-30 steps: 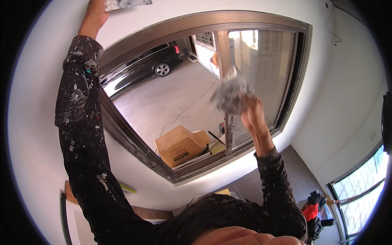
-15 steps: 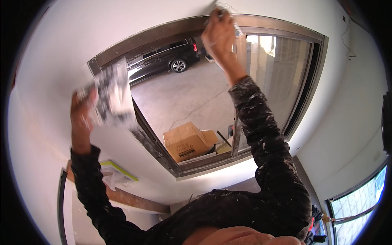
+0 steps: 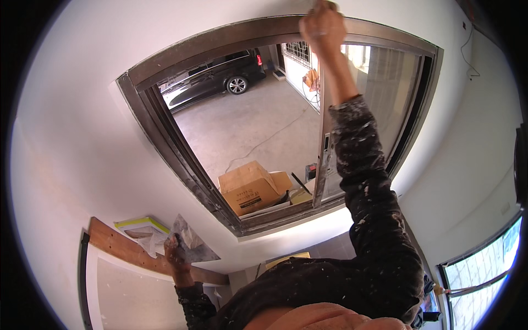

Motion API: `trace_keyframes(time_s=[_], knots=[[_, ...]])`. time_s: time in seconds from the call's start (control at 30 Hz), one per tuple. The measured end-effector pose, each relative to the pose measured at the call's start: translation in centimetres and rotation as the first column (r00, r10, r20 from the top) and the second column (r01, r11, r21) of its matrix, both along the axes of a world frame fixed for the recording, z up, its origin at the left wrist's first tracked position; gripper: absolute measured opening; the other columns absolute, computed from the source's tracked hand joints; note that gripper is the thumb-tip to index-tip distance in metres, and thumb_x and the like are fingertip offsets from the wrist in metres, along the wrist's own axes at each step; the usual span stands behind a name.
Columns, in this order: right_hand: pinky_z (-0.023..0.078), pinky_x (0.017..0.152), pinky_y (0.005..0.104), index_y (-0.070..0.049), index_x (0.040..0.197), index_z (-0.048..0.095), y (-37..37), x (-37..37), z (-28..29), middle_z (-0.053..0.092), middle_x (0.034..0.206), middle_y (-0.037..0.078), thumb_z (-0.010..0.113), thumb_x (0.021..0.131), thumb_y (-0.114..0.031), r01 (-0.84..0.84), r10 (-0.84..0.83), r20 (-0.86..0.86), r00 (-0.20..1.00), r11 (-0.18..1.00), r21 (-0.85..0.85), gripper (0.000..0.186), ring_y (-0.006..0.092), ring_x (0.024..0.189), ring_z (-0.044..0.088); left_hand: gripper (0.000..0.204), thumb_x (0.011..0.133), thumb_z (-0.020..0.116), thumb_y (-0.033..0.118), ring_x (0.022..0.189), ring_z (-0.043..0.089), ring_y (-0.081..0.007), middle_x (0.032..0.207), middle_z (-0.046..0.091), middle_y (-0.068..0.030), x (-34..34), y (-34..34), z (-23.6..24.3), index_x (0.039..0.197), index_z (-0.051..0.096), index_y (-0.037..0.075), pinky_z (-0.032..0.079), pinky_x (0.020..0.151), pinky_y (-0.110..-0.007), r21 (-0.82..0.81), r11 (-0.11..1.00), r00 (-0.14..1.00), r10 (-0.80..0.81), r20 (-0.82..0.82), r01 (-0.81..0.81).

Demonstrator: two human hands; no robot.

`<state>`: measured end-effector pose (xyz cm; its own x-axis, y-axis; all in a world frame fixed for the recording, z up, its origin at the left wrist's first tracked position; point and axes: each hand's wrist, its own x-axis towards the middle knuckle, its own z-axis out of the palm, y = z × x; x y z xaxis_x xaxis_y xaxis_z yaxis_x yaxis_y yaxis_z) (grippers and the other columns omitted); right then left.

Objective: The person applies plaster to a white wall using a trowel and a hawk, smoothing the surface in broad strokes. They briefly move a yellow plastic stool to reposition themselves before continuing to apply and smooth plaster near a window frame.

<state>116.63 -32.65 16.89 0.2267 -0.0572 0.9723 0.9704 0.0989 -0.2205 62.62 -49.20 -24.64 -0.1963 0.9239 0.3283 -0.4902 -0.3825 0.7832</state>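
Note:
My right hand (image 3: 323, 28) is raised to the wall above the window's top frame, its fingers wrapped round the handle of a plastering trowel, whose blade is mostly hidden now. Low on the left, my left hand (image 3: 177, 254) grips a flat plasterer's hawk (image 3: 193, 242), smeared grey and white. The hawk is held tilted below the window's left corner, close to a green-edged white box (image 3: 144, 224) with clear plastic. Between my arms lies the brown metal window frame (image 3: 206, 39), its left part slid open.
White wall (image 3: 71, 137) surrounds the window. A wooden board (image 3: 113, 242) tops an opening at lower left. Outside are a cardboard box (image 3: 250, 190) beside the sill and a black van (image 3: 212, 80). A loose wire (image 3: 463, 55) hangs on the right wall; another window (image 3: 481, 280) is at lower right.
My left hand has dropped with the hawk, from beside the window's upper left corner to below the window. My right hand has moved right and a little up along the window's top edge.

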Motion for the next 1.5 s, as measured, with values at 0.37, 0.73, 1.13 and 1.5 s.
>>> trace_keyframes(time_s=[0.37,0.73,1.13,1.5], knots=[[0.047,0.088,0.0498,-0.001,0.129,0.055,-1.1,-9.4,-5.4,0.060,0.119,0.017,0.060,0.086,-0.009,-0.069,0.056,0.319,0.946,0.997,0.031,0.044,0.0347,0.105,0.060,0.035,0.094,0.059,0.014,0.113,0.061,-0.0243,0.123,0.062,-0.0110,5.4,2.1,0.8,0.127,0.055,0.001,0.049,0.098,-0.039,-0.067,0.985,0.981,-0.151,0.124,0.160],[0.041,0.097,0.0569,0.002,0.139,0.046,1.5,-10.8,-8.4,0.047,0.136,0.024,0.057,0.084,-0.009,-0.097,0.098,0.426,0.900,0.995,-0.024,0.057,0.0403,0.118,0.050,0.027,0.092,0.060,0.018,0.113,0.060,-0.0211,0.116,0.064,-0.0070,3.7,1.1,-0.7,0.116,0.061,0.005,0.047,0.100,-0.037,-0.119,0.993,0.999,-0.028,-0.017,0.026],[0.051,0.077,0.0521,0.002,0.121,0.054,1.1,-5.6,-1.7,0.059,0.112,0.025,0.061,0.080,-0.015,-0.159,0.156,0.109,0.982,0.987,0.021,0.045,0.0414,0.094,0.062,0.034,0.094,0.058,0.020,0.117,0.058,-0.0211,0.122,0.061,-0.0066,1.1,1.0,-5.2,0.123,0.061,0.003,0.045,0.103,-0.037,-0.052,0.986,0.976,0.151,-0.159,-0.161],[0.045,0.091,0.0363,-0.021,0.129,0.065,-5.1,-5.5,1.8,0.068,0.124,-0.004,0.058,0.089,-0.001,0.042,-0.075,0.953,0.292,0.997,0.066,0.046,0.0148,0.107,0.062,0.037,0.099,0.056,0.026,0.115,0.060,-0.0198,0.121,0.063,-0.0076,8.7,1.4,-4.0,0.128,0.056,0.003,0.049,0.099,-0.039,-0.204,0.979,0.999,-0.013,0.037,0.020]])
